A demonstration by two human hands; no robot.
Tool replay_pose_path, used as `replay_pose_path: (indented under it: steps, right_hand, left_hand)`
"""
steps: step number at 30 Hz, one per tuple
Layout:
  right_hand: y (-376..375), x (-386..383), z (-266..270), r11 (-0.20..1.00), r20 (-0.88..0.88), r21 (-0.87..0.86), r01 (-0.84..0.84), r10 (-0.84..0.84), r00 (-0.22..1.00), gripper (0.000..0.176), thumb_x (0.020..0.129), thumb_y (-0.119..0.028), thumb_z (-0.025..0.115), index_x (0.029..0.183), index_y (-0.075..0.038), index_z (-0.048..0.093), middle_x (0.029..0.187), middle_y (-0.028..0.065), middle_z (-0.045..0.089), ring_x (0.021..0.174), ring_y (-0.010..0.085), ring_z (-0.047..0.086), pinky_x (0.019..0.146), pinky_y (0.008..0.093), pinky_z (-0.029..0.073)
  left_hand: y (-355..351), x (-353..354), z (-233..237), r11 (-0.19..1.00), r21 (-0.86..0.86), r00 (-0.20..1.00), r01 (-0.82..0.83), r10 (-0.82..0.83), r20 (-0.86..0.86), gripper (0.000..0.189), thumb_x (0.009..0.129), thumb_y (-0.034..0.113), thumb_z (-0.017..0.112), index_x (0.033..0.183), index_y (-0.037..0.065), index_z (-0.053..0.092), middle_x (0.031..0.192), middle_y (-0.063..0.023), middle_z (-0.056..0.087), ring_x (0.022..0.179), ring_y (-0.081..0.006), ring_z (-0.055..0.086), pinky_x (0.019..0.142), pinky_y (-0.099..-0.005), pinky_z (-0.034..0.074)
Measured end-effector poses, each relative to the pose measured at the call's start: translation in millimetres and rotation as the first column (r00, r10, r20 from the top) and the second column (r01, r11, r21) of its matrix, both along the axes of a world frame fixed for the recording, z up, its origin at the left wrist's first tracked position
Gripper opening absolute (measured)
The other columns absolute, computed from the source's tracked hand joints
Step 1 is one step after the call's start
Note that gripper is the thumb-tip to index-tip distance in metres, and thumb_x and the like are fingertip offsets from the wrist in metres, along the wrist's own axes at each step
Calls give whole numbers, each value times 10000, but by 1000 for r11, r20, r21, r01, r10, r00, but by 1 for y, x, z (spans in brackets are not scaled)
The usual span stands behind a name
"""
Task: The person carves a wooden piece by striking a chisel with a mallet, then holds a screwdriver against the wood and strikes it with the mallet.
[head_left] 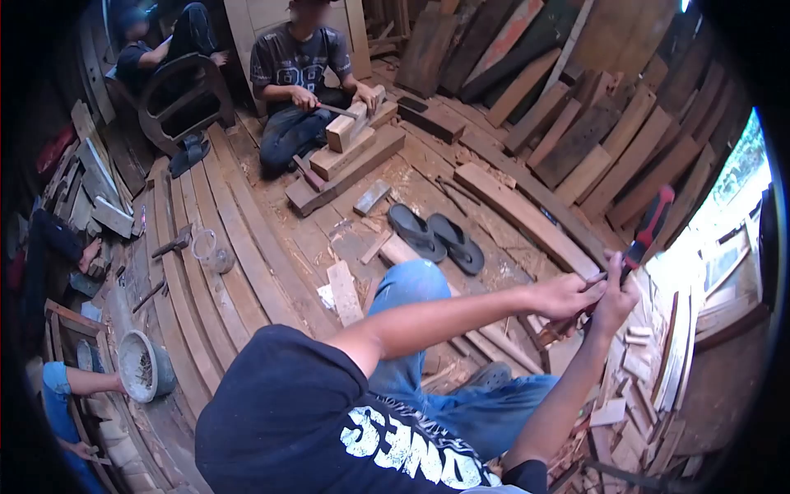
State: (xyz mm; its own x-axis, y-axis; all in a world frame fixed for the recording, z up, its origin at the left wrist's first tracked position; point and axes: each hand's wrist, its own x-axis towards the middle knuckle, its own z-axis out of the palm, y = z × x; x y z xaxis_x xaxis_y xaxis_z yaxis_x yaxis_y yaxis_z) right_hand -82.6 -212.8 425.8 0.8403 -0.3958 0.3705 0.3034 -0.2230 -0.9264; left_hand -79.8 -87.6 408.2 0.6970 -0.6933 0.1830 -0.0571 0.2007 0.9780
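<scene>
My right hand [617, 296] is closed around a tool with a red-and-black handle [652, 222]. The handle sticks up and to the right out of the fist; the working end is hidden, so its exact kind does not show. Close against that fist, my left hand [566, 296] has its fingers pressed together, and what they grip is hidden. Something dark red and brown [586, 314] shows just under the two hands, too small to name. My jeans-covered leg [411, 284] is bent below the left forearm.
A co-worker [300, 74] sits on the floor with a tool on a wooden block [352, 128]. Sandals [436, 239] and a long beam [527, 218] lie ahead. Boards [576, 140] lean at the back right. A bucket [146, 368] and a hammer [173, 244] are at left; wood scraps [634, 362] at right.
</scene>
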Motion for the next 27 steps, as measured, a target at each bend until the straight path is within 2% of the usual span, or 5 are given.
replay_pose_path:
  steps: [11,15,17,20,27]
  right_hand:
    - [-20,92,-145,895,-504,440,77,175,846,349,946,-342,548,769,-44,590,566,-36,470,433,44,386,381,224,258]
    - [-25,109,-178,359,-234,933,8,592,771,230,962,-221,496,793,-74,547,524,-66,390,398,45,300,367,218,231]
    - [-20,111,-160,481,-355,874,71,530,770,227,961,-231,496,807,-72,547,519,-67,372,401,48,289,373,213,241]
    - [-25,124,-171,569,-395,817,95,432,811,227,961,-253,495,829,-74,545,509,-68,332,400,52,273,376,215,259]
    - [-17,111,-151,406,-276,910,89,432,859,253,974,-300,454,849,-88,517,490,-65,293,363,56,285,331,234,245]
  left_hand:
    - [-20,71,-69,898,43,833,-438,423,-358,358,915,360,594,734,51,612,574,32,540,454,-33,465,397,-201,356]
    - [-17,76,-79,853,97,770,-513,507,-386,355,887,366,633,737,45,621,589,23,560,486,-38,482,425,-207,361]
    - [-17,77,-87,835,122,746,-536,537,-394,357,866,375,657,740,43,621,593,8,569,495,-51,493,438,-222,372]
    - [-16,81,-108,669,345,745,-658,645,171,418,786,427,716,812,22,612,633,-62,612,575,-105,562,536,-290,445]
    - [-18,63,-117,800,397,863,-450,503,-36,429,812,437,688,753,16,630,555,-12,536,535,-74,467,490,-284,367]
